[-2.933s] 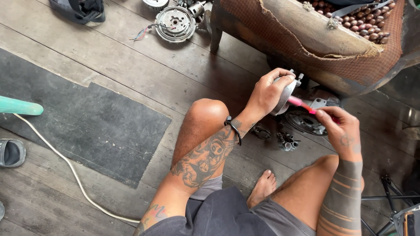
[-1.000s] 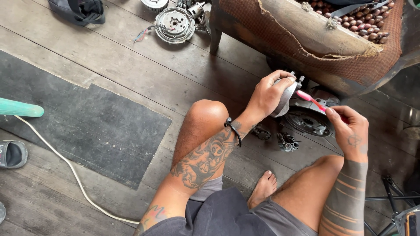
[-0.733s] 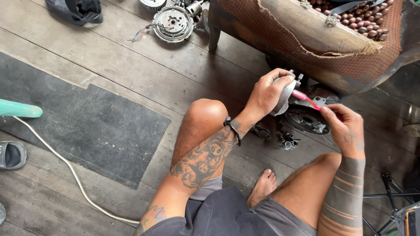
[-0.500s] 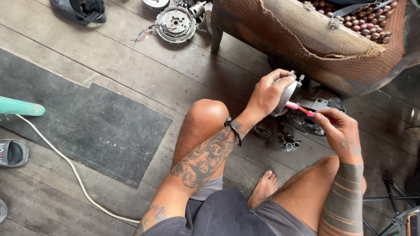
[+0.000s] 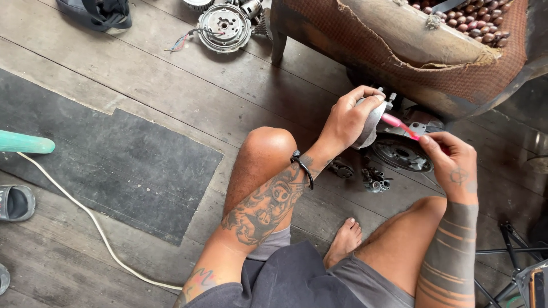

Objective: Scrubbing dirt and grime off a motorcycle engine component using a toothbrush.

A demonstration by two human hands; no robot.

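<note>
My left hand (image 5: 349, 117) grips a round grey metal engine part (image 5: 374, 117) and holds it up above the wooden floor. My right hand (image 5: 454, 162) is closed around the handle of a pink toothbrush (image 5: 399, 123), whose head touches the right side of the metal part. Below the hands, a dark round engine piece (image 5: 401, 153) and small metal bits (image 5: 375, 179) lie on the floor. My bare knee (image 5: 268, 148) is raised under the left forearm.
A worn wooden bench (image 5: 399, 51) draped in brown netting stands at the top right, with brown seeds on it. A round stator with wires (image 5: 221, 25) lies at the top. A dark mat (image 5: 103, 159), a white cable (image 5: 85, 211), a sandal (image 5: 16, 202) and a teal tube (image 5: 25, 144) are at left.
My right hand has kept shifting the toothbrush back and forth against the metal part by small amounts. My left hand holds the part in the same place.
</note>
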